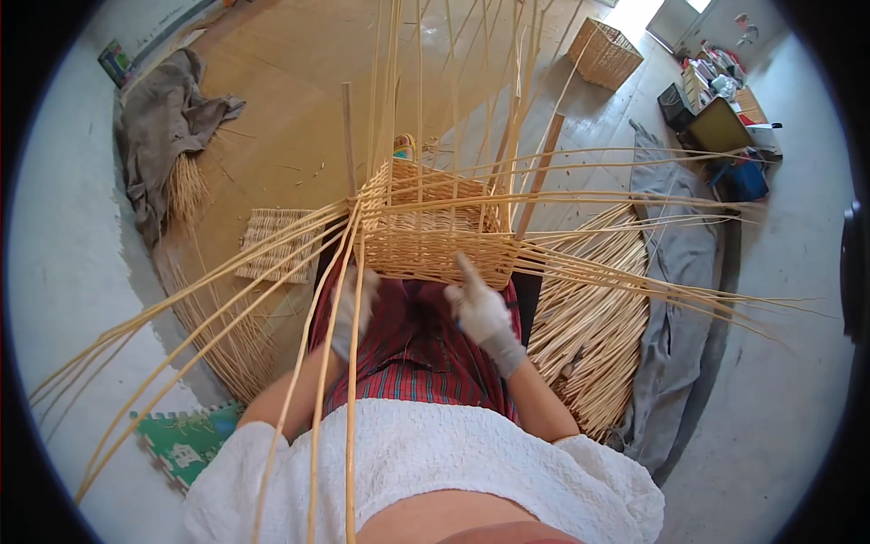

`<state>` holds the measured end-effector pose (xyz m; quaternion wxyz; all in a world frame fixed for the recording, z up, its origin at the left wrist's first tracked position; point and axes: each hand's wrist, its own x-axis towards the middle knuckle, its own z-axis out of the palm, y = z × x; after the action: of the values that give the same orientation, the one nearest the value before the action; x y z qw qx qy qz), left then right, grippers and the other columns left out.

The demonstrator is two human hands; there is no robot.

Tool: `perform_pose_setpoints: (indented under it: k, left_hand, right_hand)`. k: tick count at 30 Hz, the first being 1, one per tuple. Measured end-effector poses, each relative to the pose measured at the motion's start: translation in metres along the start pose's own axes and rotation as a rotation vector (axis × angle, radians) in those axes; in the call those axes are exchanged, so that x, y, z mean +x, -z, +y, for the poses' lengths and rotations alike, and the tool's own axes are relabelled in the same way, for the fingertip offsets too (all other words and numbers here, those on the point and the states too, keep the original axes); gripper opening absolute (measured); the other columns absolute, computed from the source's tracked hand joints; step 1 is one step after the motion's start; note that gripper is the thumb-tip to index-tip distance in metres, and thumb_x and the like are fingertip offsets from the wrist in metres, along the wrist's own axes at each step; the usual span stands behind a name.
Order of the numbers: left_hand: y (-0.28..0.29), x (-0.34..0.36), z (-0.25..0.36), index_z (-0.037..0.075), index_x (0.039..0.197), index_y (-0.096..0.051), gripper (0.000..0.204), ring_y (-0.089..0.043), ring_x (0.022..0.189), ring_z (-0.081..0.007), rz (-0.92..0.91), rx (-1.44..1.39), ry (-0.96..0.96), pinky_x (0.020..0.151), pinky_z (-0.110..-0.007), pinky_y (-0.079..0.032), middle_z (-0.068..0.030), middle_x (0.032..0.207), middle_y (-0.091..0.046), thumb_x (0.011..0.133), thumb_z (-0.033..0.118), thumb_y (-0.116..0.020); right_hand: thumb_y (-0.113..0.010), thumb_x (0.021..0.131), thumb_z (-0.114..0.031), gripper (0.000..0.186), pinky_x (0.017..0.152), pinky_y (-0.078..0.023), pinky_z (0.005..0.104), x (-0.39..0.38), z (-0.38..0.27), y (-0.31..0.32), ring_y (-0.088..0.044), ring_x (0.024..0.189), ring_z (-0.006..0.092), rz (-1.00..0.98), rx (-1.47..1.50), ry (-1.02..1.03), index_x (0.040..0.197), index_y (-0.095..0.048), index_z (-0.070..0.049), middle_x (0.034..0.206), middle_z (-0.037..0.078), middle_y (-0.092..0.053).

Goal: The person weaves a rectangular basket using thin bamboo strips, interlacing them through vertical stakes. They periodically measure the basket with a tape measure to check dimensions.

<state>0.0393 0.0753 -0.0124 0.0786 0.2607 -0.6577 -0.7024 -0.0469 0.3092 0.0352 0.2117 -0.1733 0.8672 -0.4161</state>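
A half-woven wicker basket [435, 256] sits over my lap, with long pale willow rods [419, 72] standing from its far side and others fanning out left and right. My right hand [482, 313], in a whitish glove, is at the near wall; its index finger is stretched up against the weave, and nothing shows in it. My left hand [356, 313], also gloved, is below the basket's near left corner. Rods cross in front of it and motion blurs its fingers, so their grip is unclear. Upright wooden sticks [348, 136] stand at the basket's corners.
Loose willow rods [594, 317] lie in a thick pile at the right beside grey cloth [680, 317]. A flat woven panel [272, 243] lies at the left. Farther off are a finished-looking basket [605, 54], cloth-covered rods [172, 118] and a cluttered shelf [725, 91].
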Motion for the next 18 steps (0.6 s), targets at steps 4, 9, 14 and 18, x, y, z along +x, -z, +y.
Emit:
perform_pose_setpoints:
  k: [4,9,14,18]
  left_hand:
    - [-0.029,-0.044,-0.006,0.007,0.118,-0.058,0.035,-0.062,0.069,-0.0111,-0.548,-0.154,0.186,0.058,-0.025,-0.051,-0.0026,0.086,-0.066,0.102,0.036,-0.065]
    - [-0.012,-0.039,-0.012,0.007,0.098,-0.059,0.030,-0.058,0.061,-0.0082,-0.604,0.008,0.057,0.053,-0.024,-0.047,0.0019,0.073,-0.059,0.101,0.036,-0.066]
    - [0.025,-0.030,0.074,0.004,0.099,-0.061,0.016,-0.061,0.074,-0.0154,-0.198,0.116,-0.246,0.069,-0.030,-0.051,-0.0051,0.081,-0.061,0.101,0.019,-0.058]
    - [0.015,-0.020,0.158,0.002,0.106,-0.063,0.013,-0.063,0.087,-0.0203,0.143,-0.164,-1.020,0.087,-0.033,-0.051,-0.0107,0.094,-0.063,0.103,0.009,-0.052]
  right_hand:
    - [-0.054,0.100,-0.037,0.074,0.091,-0.051,0.0534,-0.005,-0.013,-0.029,-0.066,0.107,0.0475,-0.390,-0.160,0.015,0.163,-0.018,-0.020,0.110,0.030,-0.069]
    - [-0.056,0.099,-0.040,0.055,0.086,-0.055,0.0455,-0.018,-0.032,-0.004,-0.073,0.091,0.0360,-0.609,-0.212,0.046,0.148,-0.051,-0.014,0.102,0.022,-0.073]
    - [-0.066,0.096,-0.020,0.017,0.073,-0.056,0.0328,-0.012,0.033,0.077,-0.069,0.077,0.0151,-0.428,0.087,0.006,0.095,-0.075,-0.005,0.089,0.009,-0.074]
    - [-0.063,0.086,-0.004,0.006,0.064,-0.053,0.0364,0.006,-0.052,0.148,-0.068,0.073,0.0230,0.417,0.045,0.483,0.085,-0.066,0.002,0.081,0.009,-0.069]
